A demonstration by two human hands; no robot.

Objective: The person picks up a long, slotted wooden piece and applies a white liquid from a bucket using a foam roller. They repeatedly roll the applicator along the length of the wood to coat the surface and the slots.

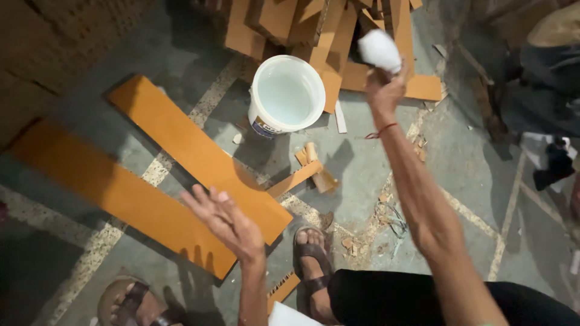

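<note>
Right hand (384, 90) clenched round a crumpled white cloth (379, 49), raised beside the white plastic bucket (286, 95); left hand (228, 221) spread open, empty, over the long orange wooden board (193, 151) on the floor; better keep that clench firm

Glossy plastic bucket (286, 95), smooth wooden boards (199, 157)

Woodworking shop floor, orange boards (181, 163) at nine o'clock, offcut pile (320, 30) at twelve, wood scraps (314, 166) and chips on concrete, white bucket (286, 95).
</note>
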